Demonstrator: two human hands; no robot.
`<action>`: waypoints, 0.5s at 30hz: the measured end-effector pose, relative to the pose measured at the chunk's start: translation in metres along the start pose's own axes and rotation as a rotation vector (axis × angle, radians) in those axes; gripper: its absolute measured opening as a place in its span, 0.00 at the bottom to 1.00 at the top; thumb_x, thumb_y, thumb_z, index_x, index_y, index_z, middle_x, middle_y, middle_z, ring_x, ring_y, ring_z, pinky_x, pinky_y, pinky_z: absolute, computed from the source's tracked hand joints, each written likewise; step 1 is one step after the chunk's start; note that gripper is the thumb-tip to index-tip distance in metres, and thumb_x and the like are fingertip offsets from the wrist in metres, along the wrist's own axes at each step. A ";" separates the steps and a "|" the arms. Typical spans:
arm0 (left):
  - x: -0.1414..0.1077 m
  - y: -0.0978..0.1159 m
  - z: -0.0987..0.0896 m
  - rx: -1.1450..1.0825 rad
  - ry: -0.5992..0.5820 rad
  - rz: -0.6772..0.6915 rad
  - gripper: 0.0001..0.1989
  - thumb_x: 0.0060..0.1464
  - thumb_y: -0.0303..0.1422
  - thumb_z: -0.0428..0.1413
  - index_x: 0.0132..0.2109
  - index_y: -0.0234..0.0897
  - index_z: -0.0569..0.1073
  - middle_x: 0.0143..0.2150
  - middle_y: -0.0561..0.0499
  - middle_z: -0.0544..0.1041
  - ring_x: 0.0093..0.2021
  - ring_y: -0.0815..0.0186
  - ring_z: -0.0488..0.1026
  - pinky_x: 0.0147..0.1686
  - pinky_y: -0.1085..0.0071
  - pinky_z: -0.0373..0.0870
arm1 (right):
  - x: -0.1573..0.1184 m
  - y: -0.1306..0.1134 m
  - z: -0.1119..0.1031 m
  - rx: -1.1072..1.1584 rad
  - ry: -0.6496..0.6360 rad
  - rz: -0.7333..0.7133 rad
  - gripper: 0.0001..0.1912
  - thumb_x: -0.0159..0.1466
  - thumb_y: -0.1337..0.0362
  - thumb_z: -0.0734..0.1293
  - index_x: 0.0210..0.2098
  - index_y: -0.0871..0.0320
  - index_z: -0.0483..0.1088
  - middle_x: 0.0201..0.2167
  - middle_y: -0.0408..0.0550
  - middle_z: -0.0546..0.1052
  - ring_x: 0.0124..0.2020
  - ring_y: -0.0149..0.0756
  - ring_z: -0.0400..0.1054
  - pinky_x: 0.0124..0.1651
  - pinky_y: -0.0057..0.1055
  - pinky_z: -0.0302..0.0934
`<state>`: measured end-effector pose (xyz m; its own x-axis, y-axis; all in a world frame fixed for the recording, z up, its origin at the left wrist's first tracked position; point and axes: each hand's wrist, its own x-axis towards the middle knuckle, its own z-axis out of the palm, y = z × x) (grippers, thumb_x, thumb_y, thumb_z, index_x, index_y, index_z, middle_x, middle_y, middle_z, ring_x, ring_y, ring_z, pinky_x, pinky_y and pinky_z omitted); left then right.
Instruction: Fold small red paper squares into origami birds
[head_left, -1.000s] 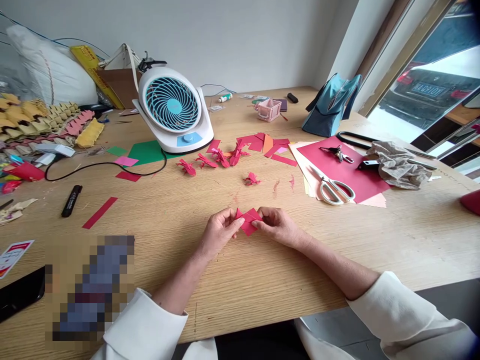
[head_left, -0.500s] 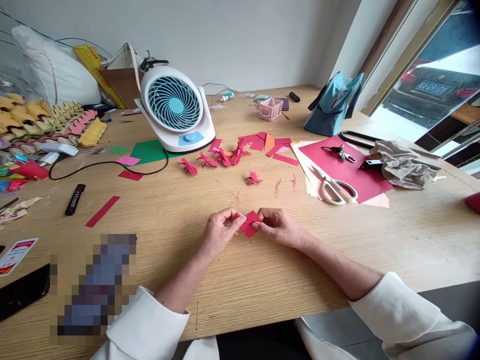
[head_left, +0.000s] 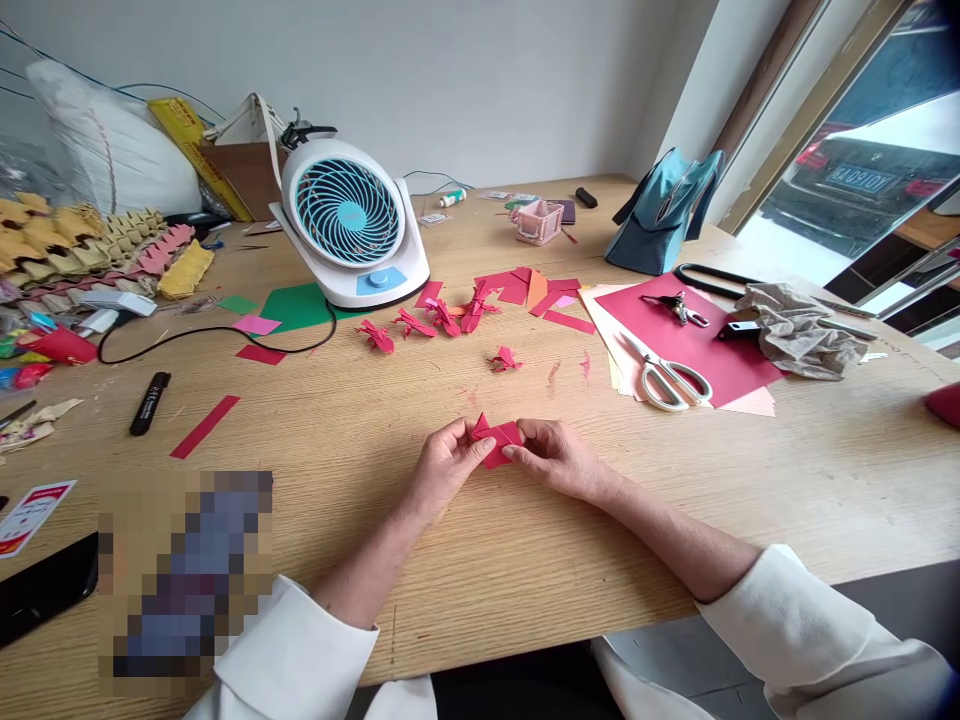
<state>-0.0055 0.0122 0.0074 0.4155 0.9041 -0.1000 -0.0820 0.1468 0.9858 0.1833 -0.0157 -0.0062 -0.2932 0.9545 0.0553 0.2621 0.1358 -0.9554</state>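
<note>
A small folded red paper is held between both hands above the near middle of the table. My left hand pinches its left side, with the thumb on top. The paper's right side is gripped by my right hand, also between thumb and fingers. A pointed flap stands up at the paper's upper left. Beyond the hands lies a small folded red paper figure. Several more such figures sit in a row in front of the fan.
A white fan stands at the back left, its black cable running left. White scissors lie on red sheets at the right. A black marker, a red strip and a phone are at the left.
The folded paper has changed shape: a pointed flap now rises at its upper left, and its lower corner looks less pointed. Both hands stay on it in nearly the same place.
</note>
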 end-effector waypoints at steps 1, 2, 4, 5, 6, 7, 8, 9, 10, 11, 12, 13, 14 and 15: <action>0.000 -0.001 0.000 -0.027 0.011 -0.018 0.17 0.48 0.41 0.66 0.38 0.32 0.74 0.36 0.50 0.78 0.36 0.68 0.72 0.40 0.73 0.69 | 0.000 -0.001 0.000 -0.023 -0.005 -0.007 0.17 0.64 0.52 0.66 0.27 0.59 0.63 0.21 0.37 0.57 0.23 0.27 0.48 0.25 0.27 0.43; 0.000 -0.001 0.001 -0.055 0.019 -0.036 0.17 0.48 0.41 0.66 0.37 0.32 0.74 0.35 0.50 0.78 0.35 0.69 0.72 0.40 0.73 0.69 | -0.001 -0.002 0.001 -0.048 -0.011 -0.016 0.18 0.64 0.52 0.67 0.27 0.59 0.63 0.21 0.37 0.57 0.23 0.26 0.48 0.25 0.27 0.43; -0.001 -0.001 0.001 -0.115 0.017 -0.057 0.17 0.47 0.41 0.66 0.37 0.32 0.74 0.35 0.50 0.78 0.35 0.68 0.73 0.40 0.72 0.69 | -0.002 -0.004 0.001 -0.058 -0.040 -0.032 0.20 0.63 0.50 0.67 0.26 0.58 0.62 0.20 0.36 0.56 0.22 0.26 0.48 0.25 0.27 0.43; -0.001 -0.001 0.001 -0.138 0.013 -0.058 0.17 0.47 0.41 0.66 0.37 0.33 0.74 0.35 0.50 0.78 0.35 0.68 0.73 0.40 0.72 0.69 | -0.002 -0.005 0.001 -0.044 -0.057 -0.034 0.21 0.63 0.49 0.67 0.26 0.58 0.62 0.20 0.36 0.56 0.22 0.26 0.48 0.24 0.27 0.43; -0.001 0.000 0.001 -0.152 0.011 -0.055 0.17 0.47 0.41 0.66 0.38 0.33 0.74 0.35 0.51 0.78 0.35 0.68 0.73 0.40 0.71 0.70 | -0.003 -0.007 0.000 -0.022 -0.069 -0.034 0.21 0.63 0.47 0.67 0.27 0.59 0.62 0.21 0.37 0.57 0.22 0.26 0.49 0.24 0.27 0.44; -0.001 0.001 0.000 -0.156 0.012 -0.050 0.17 0.47 0.41 0.67 0.38 0.33 0.74 0.34 0.52 0.77 0.35 0.69 0.73 0.39 0.72 0.70 | -0.003 -0.008 -0.001 0.004 -0.073 -0.033 0.22 0.63 0.46 0.66 0.28 0.59 0.63 0.21 0.37 0.58 0.23 0.26 0.50 0.25 0.26 0.45; 0.000 0.002 0.000 -0.149 0.016 -0.045 0.17 0.47 0.41 0.67 0.38 0.33 0.74 0.33 0.52 0.77 0.34 0.69 0.72 0.38 0.73 0.70 | -0.003 -0.010 -0.002 0.030 -0.068 -0.035 0.23 0.64 0.45 0.65 0.29 0.59 0.65 0.22 0.38 0.60 0.24 0.27 0.52 0.26 0.26 0.47; 0.000 0.003 0.000 -0.134 0.019 -0.042 0.17 0.47 0.41 0.67 0.38 0.33 0.74 0.32 0.53 0.76 0.33 0.70 0.72 0.36 0.74 0.69 | -0.003 -0.011 -0.004 0.057 -0.052 -0.038 0.23 0.65 0.44 0.64 0.31 0.59 0.66 0.24 0.39 0.62 0.25 0.28 0.54 0.27 0.27 0.50; 0.000 0.003 -0.001 -0.116 0.020 -0.043 0.18 0.47 0.41 0.67 0.38 0.33 0.73 0.32 0.54 0.76 0.32 0.71 0.71 0.34 0.75 0.68 | -0.003 -0.012 -0.005 0.089 -0.026 -0.042 0.23 0.66 0.43 0.62 0.34 0.59 0.67 0.25 0.40 0.65 0.26 0.29 0.57 0.30 0.27 0.53; 0.000 0.004 -0.001 -0.101 0.016 -0.045 0.18 0.48 0.41 0.66 0.38 0.33 0.73 0.32 0.54 0.76 0.32 0.71 0.71 0.33 0.75 0.68 | -0.002 -0.012 -0.005 0.129 0.003 -0.043 0.23 0.67 0.44 0.61 0.36 0.59 0.67 0.27 0.42 0.67 0.27 0.29 0.59 0.32 0.28 0.56; -0.001 0.005 -0.001 -0.093 0.007 -0.050 0.19 0.48 0.42 0.66 0.39 0.33 0.72 0.32 0.54 0.77 0.32 0.71 0.71 0.33 0.76 0.67 | -0.001 -0.012 -0.006 0.173 0.029 -0.041 0.22 0.68 0.44 0.60 0.38 0.59 0.66 0.28 0.42 0.68 0.28 0.30 0.61 0.34 0.29 0.58; -0.001 0.006 -0.001 -0.091 -0.009 -0.060 0.20 0.48 0.41 0.67 0.41 0.34 0.71 0.33 0.53 0.77 0.32 0.71 0.72 0.32 0.76 0.67 | 0.000 -0.012 -0.005 0.222 0.048 -0.037 0.21 0.68 0.45 0.60 0.39 0.59 0.66 0.29 0.43 0.69 0.29 0.30 0.63 0.35 0.29 0.60; -0.001 0.006 0.000 -0.097 -0.032 -0.075 0.21 0.48 0.41 0.67 0.42 0.35 0.69 0.34 0.53 0.78 0.32 0.70 0.73 0.32 0.76 0.67 | 0.001 -0.012 -0.005 0.274 0.057 -0.032 0.20 0.68 0.46 0.61 0.41 0.58 0.65 0.29 0.43 0.70 0.29 0.31 0.63 0.35 0.29 0.61; -0.002 0.006 0.000 -0.105 -0.059 -0.093 0.22 0.48 0.41 0.67 0.43 0.36 0.68 0.35 0.52 0.79 0.33 0.70 0.74 0.32 0.76 0.67 | 0.003 -0.011 -0.004 0.326 0.053 -0.028 0.20 0.67 0.47 0.62 0.43 0.58 0.65 0.29 0.43 0.70 0.29 0.30 0.64 0.35 0.29 0.61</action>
<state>-0.0068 0.0112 0.0138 0.4777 0.8601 -0.1791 -0.1342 0.2729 0.9526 0.1832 -0.0137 0.0054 -0.2458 0.9652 0.0894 -0.0555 0.0780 -0.9954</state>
